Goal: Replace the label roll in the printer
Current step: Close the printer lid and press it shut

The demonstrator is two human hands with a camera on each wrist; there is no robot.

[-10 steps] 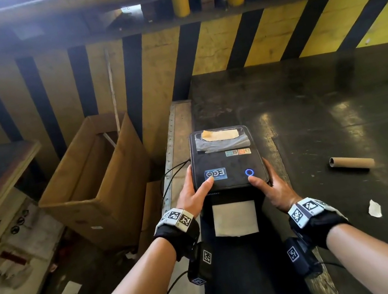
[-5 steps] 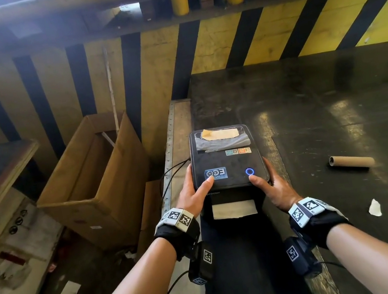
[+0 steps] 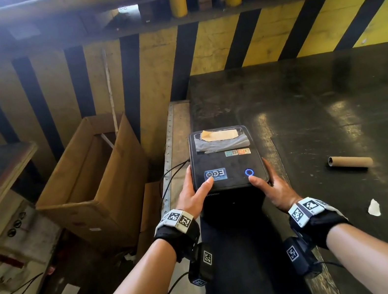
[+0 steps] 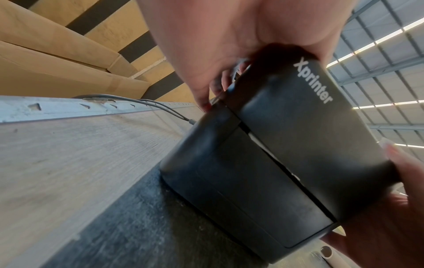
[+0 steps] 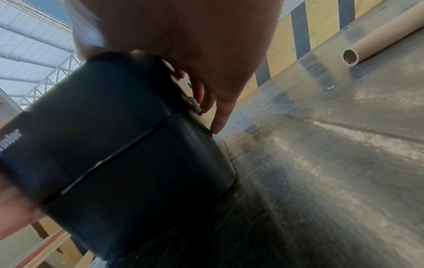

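The black printer (image 3: 227, 157) sat at the near left part of the dark counter (image 3: 336, 106), right by the pale wooden strip along its left edge, lid down flat. Both hands were clamped on its front corners. The left hand (image 3: 192, 195) had its thumb lying over the top next to the blue sticker, and the left wrist view showed the other fingers (image 4: 201, 90) curled around the side where the lid meets the body. The right hand (image 3: 273, 186) did the same on the other corner, thumb on top just below the glowing blue ring button (image 3: 249, 172), fingers hooked down the right side. So both were gripping the printer, not just resting on it.

Through the clear window at the back of the lid I could see a pale roll with some brownish paper on it. Two cables (image 3: 174, 173) ran off the printer's left side. An empty cardboard tube (image 3: 350, 162) lay on the counter well to the right, with a little white paper scrap (image 3: 374, 207) nearer to me. An open cardboard box (image 3: 95, 182) stood on the floor to the left.
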